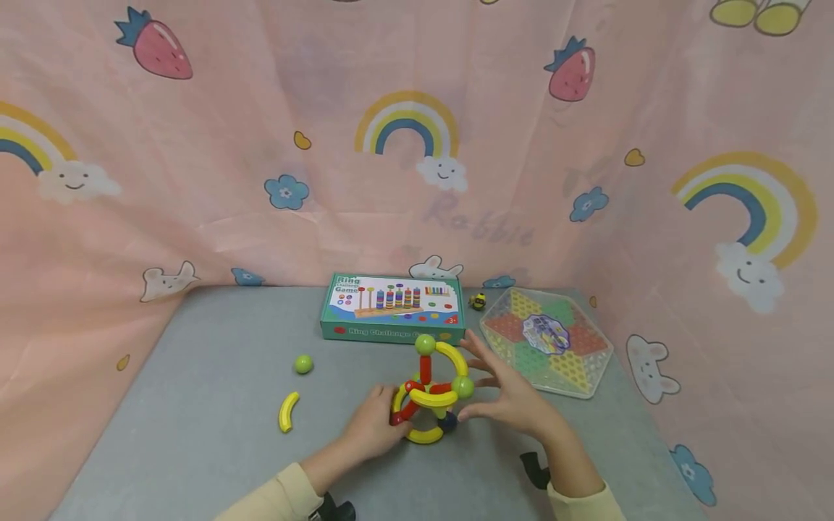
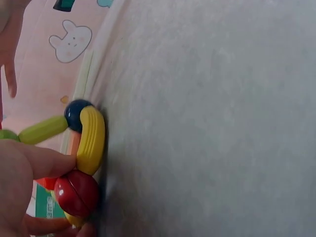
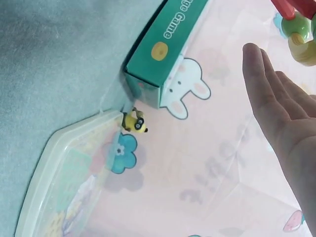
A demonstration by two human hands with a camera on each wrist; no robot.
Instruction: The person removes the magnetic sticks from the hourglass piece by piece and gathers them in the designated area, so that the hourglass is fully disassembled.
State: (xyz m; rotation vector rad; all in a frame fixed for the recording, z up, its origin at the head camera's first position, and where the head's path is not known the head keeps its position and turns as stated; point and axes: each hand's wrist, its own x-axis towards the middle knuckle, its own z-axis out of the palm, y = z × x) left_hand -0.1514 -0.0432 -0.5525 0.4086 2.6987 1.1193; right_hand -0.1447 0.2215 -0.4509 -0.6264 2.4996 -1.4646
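On the surface (image 1: 195, 434), the left hand (image 1: 374, 428) gripped a partly built frame (image 1: 433, 399); the right hand (image 1: 517, 401) spread empty fingers (image 3: 256, 79) beside it. A ball (image 1: 303, 364) and stick (image 1: 287, 412) lay unattached

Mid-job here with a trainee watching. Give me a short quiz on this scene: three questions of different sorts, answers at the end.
1. Which hand grips the toy?
2. In the head view, what stands between the box and the case?
(a) a cup
(b) a small figure
(c) a pair of scissors
3. True or false: the loose ball and the loose arc lie apart from each other.

Key:
1. The left hand.
2. b
3. True; bare table shows between them.
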